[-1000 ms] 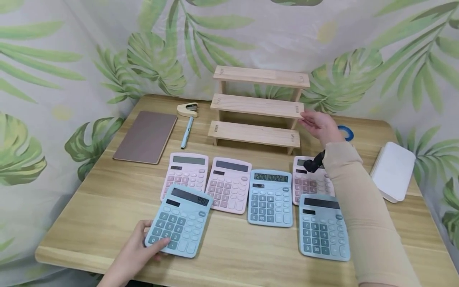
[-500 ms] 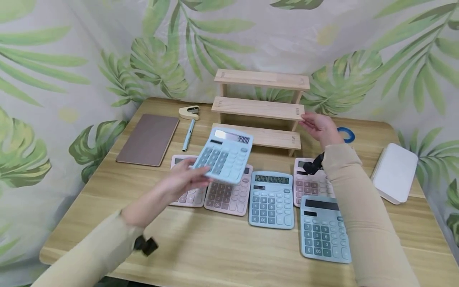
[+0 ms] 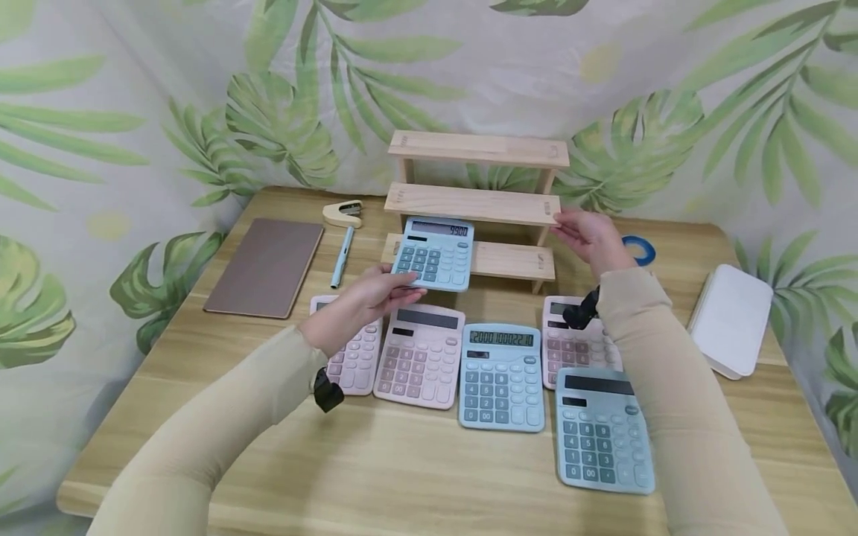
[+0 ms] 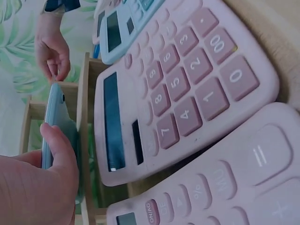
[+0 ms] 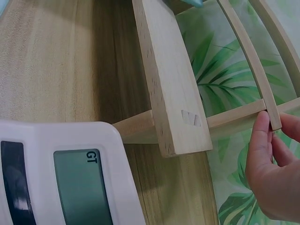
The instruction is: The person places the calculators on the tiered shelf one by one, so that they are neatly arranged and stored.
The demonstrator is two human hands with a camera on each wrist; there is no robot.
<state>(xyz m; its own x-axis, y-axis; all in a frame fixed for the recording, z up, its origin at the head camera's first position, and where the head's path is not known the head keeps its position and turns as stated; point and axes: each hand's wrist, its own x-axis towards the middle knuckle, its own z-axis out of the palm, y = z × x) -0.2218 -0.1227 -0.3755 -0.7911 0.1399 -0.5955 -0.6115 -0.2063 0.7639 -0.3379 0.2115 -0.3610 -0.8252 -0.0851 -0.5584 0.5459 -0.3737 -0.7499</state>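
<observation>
My left hand grips a blue calculator by its lower left corner, thumb on its face. The calculator overlaps the left part of the lowest step of a three-step wooden stand, its display reading digits. In the left wrist view, this calculator appears edge-on beyond the thumb. At the stand's right side, my right hand pinches the end of the middle step, as the right wrist view shows with the fingertips around the wooden step.
Pink calculators and blue calculators lie before the stand; another blue calculator is at front right. Leftward are a brown notebook, a pen and a stapler. Rightward are blue tape and a white case.
My left hand has lifted the blue calculator from the table's front left, carrying it forward and right over the pink ones to the lowest step. My right hand stays on the middle step.
</observation>
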